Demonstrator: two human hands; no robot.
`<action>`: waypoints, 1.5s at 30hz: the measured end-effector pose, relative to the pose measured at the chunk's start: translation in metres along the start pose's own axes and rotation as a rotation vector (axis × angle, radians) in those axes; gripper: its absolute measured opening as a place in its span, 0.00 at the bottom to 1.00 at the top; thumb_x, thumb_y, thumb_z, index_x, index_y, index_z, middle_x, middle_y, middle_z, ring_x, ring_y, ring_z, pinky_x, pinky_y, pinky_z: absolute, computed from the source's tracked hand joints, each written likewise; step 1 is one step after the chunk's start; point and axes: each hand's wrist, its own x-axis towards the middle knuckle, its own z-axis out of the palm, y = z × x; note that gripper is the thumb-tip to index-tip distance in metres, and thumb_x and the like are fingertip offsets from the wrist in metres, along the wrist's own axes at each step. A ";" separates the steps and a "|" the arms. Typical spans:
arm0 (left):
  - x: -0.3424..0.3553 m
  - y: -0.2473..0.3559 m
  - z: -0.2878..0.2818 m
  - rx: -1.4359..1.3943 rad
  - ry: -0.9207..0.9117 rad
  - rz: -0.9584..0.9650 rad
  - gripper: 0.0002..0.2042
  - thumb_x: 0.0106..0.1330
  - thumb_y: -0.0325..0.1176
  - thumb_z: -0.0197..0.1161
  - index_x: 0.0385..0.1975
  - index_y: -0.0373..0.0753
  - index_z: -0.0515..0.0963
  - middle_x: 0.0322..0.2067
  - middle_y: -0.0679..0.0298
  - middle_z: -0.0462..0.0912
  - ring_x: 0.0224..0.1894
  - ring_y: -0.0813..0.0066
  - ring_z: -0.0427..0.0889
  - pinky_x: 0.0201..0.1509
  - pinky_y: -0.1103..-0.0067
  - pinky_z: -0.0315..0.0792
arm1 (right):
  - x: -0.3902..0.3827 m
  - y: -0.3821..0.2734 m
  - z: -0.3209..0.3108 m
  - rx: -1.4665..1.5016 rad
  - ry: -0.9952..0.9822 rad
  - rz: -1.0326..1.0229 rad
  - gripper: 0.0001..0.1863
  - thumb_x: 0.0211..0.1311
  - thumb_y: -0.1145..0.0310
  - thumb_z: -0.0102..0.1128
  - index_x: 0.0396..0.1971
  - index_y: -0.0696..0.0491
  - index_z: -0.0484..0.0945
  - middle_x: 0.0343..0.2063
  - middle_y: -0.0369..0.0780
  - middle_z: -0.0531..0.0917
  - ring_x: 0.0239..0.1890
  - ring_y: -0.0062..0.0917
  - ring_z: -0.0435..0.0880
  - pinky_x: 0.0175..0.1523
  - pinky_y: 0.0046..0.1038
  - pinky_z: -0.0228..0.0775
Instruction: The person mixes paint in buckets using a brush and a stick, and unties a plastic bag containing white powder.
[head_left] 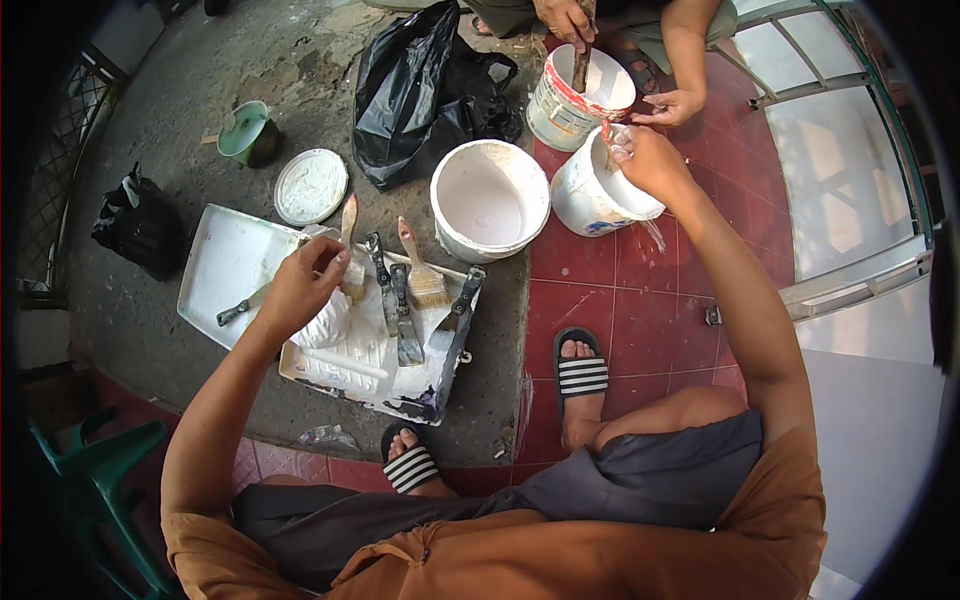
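My left hand is over the paint tray with fingers curled in a pinch beside an upright-lying paintbrush. What they hold, if anything, is hidden. A crumpled white bundle lies below it. Around these lie another paintbrush, several dark-handled scrapers and a white stick. My right hand is closed on the rim of a tilted white bucket; a thin reddish piece shows by its fingers. An open white bucket stands to its left.
Across from me, a person's hand holds a wooden stick in a red-rimmed bucket; their other hand is open. Black bags, a white lid, a green bowl and a green chair surround the workspace.
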 end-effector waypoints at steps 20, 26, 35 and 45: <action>0.064 0.032 -0.029 -0.122 -0.043 -0.063 0.15 0.76 0.42 0.56 0.46 0.34 0.79 0.27 0.65 0.84 0.21 0.81 0.83 0.20 0.84 0.72 | -0.092 -0.128 0.054 -0.290 -0.366 -1.036 0.08 0.64 0.71 0.57 0.40 0.56 0.79 0.41 0.42 0.80 0.47 0.35 0.82 0.49 0.35 0.77; 0.060 0.026 -0.050 -0.088 0.105 0.013 0.16 0.75 0.43 0.58 0.43 0.34 0.80 0.23 0.65 0.82 0.17 0.81 0.80 0.19 0.84 0.69 | -0.081 -0.159 0.129 -0.384 -0.290 -0.970 0.13 0.64 0.74 0.53 0.45 0.60 0.79 0.44 0.46 0.79 0.42 0.36 0.85 0.44 0.36 0.78; 0.054 -0.061 -0.101 -0.306 0.449 -0.147 0.14 0.75 0.42 0.57 0.42 0.36 0.80 0.18 0.69 0.76 0.14 0.84 0.72 0.16 0.83 0.60 | -0.078 -0.177 0.200 -0.504 -0.269 -0.851 0.17 0.65 0.73 0.52 0.52 0.61 0.75 0.54 0.53 0.79 0.44 0.38 0.88 0.45 0.33 0.82; 0.035 -0.115 -0.119 -0.233 0.457 -0.212 0.14 0.75 0.43 0.57 0.43 0.37 0.80 0.22 0.69 0.77 0.18 0.84 0.75 0.17 0.83 0.60 | -0.066 -0.174 0.191 -0.520 -0.304 -0.882 0.11 0.62 0.74 0.55 0.43 0.58 0.82 0.42 0.46 0.82 0.42 0.39 0.88 0.43 0.36 0.80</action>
